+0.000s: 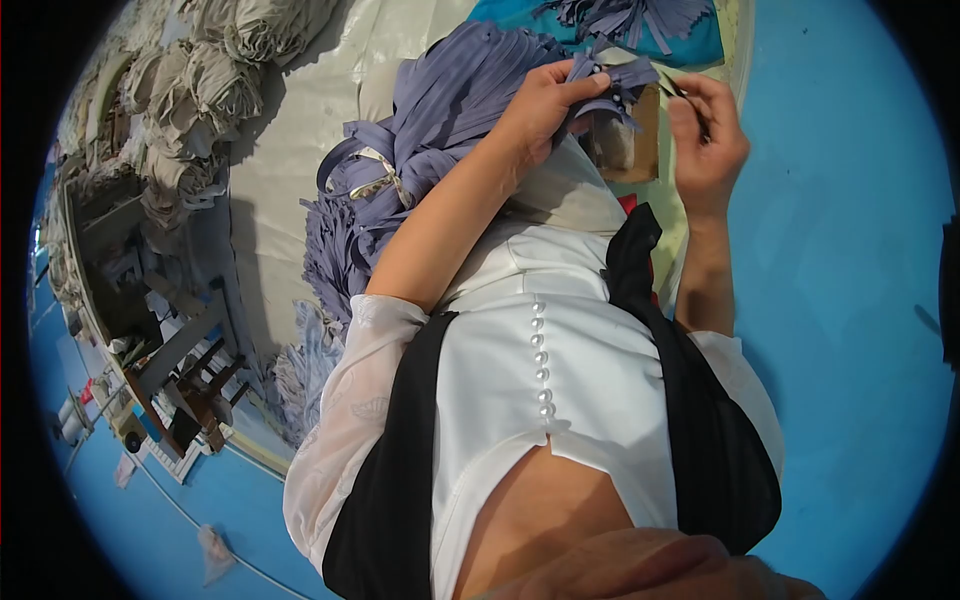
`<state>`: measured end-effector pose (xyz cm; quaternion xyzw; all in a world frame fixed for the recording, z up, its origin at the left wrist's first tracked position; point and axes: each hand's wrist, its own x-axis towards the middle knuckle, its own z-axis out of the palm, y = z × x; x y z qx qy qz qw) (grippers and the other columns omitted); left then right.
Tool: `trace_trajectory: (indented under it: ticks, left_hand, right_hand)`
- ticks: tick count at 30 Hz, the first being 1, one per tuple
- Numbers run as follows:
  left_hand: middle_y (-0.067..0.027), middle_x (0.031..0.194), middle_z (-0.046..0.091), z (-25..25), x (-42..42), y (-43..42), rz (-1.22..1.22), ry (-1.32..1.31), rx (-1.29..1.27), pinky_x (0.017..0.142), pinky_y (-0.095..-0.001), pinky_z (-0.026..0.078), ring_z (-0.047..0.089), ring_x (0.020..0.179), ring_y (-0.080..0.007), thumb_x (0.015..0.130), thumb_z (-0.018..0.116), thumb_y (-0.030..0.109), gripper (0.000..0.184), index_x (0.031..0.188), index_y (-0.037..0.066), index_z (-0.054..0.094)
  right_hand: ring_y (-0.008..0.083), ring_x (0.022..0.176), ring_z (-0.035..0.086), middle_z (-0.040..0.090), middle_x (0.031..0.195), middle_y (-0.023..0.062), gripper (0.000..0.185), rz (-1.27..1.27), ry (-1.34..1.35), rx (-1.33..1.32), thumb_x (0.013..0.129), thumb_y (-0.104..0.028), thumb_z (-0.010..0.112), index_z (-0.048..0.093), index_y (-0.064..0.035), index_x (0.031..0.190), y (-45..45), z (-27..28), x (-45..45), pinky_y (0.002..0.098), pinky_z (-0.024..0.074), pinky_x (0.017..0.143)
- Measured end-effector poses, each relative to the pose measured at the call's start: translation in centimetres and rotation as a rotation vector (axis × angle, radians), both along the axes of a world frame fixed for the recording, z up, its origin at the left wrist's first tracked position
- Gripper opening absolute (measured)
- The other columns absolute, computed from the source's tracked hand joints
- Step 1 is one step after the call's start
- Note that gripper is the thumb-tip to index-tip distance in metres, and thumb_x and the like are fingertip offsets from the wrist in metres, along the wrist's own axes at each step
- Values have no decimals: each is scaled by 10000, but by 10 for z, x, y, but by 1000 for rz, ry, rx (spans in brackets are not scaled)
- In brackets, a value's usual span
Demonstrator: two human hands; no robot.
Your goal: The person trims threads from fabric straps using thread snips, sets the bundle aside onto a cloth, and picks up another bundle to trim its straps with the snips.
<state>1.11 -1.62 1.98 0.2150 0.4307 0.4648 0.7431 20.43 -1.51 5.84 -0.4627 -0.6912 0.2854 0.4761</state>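
Note:
My left hand (545,108) pinches the end of a bundle of bluish-purple fabric strips (612,88), thumb on top. Small dark and pale spots, perhaps buttons, show on the gathered ends there. Just to the right is my right hand (708,140), its fingers closed around small dark thread snips (672,86). The blades point toward the held strips; whether they touch is unclear. A large heap of the same purple fabric (455,90) lies beyond and left of my left forearm. Some of it is tied with a patterned band (372,180).
More purple strips (650,22) lie on a bright blue cloth (590,22) at the top. A brown cardboard box (638,135) stands below my hands. Bundles of beige fabric (215,85) are piled at upper left, above a wooden stool (195,370). Blue floor (850,300) extends on the right.

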Motion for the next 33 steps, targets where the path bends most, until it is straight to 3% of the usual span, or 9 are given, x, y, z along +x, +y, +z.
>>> trace_trajectory:
  ticks: [2, 5, 14, 17, 20, 26, 29, 32, 33]
  left_hand:
    - [21, 824, 641, 8, 2, -1, 41, 13, -14, 497, -207, 331, 494, 604, -47, 913, 725, 185, 131, 962, 78, 668]
    - [24, 824, 640, 9, 0, -2, 21, 22, 17, 504, -202, 323, 489, 607, -46, 911, 729, 193, 131, 955, 85, 670]
    - [25, 855, 654, 8, -1, -4, -8, 6, 37, 512, -196, 342, 516, 665, -32, 899, 744, 201, 176, 1015, 82, 685]
    - [24, 859, 661, 8, -2, -4, -19, 8, 54, 511, -194, 347, 519, 656, -29, 902, 742, 195, 173, 1021, 83, 684]
    - [24, 853, 660, 6, -3, -3, -32, 10, 48, 508, -194, 346, 510, 633, -33, 906, 738, 196, 162, 1008, 85, 678]
    - [23, 846, 651, 8, -2, -2, -50, -23, 26, 500, -196, 343, 500, 615, -40, 932, 702, 198, 131, 992, 89, 661]
    - [11, 855, 673, 3, -3, -1, -68, -49, 20, 517, -221, 389, 561, 668, -54, 958, 657, 230, 161, 1021, 83, 667]
    - [-11, 862, 641, 4, -10, 0, -27, -297, -57, 491, -203, 354, 521, 619, -68, 998, 584, 296, 224, 1001, 83, 654]
    - [-15, 856, 640, 0, -13, 0, -39, -292, -20, 490, -204, 355, 518, 612, -71, 1000, 572, 300, 237, 1001, 77, 651]
  right_hand:
    - [166, 678, 692, 704, 797, 51, 218, -85, -246, 47, 972, -280, 667, 631, -81, 1053, 2, -6, -6, 288, 499, 586]
    - [230, 644, 708, 706, 758, 51, 237, -161, -413, 126, 937, -329, 699, 618, -120, 1014, 6, -12, -10, 335, 509, 544]
    - [254, 577, 688, 676, 659, 36, 224, -191, -499, 220, 925, -329, 708, 607, -134, 972, 10, -20, -12, 360, 488, 498]
    - [219, 547, 656, 658, 645, 41, 205, -221, -487, 183, 937, -308, 703, 613, -124, 953, 9, -21, -10, 329, 467, 497]
    - [118, 566, 615, 648, 634, 28, 203, -237, -186, 20, 966, -272, 681, 618, -82, 934, 12, -14, -8, 278, 445, 528]
    - [13, 678, 520, 679, 798, -19, 217, 104, 397, -509, 957, -198, 707, 674, -2, 1044, 21, -15, -6, 205, 405, 584]
    - [8, 669, 494, 672, 834, -21, 192, 100, 449, -447, 929, -141, 729, 699, 6, 1050, 20, -11, -15, 182, 365, 572]
    - [10, 660, 475, 649, 811, -26, 151, 490, 307, -492, 936, -127, 706, 714, 10, 1001, 15, 9, -10, 174, 342, 565]
    - [14, 653, 467, 639, 801, -30, 154, 394, 381, -468, 941, -134, 699, 718, 8, 998, 14, 4, -6, 176, 339, 564]
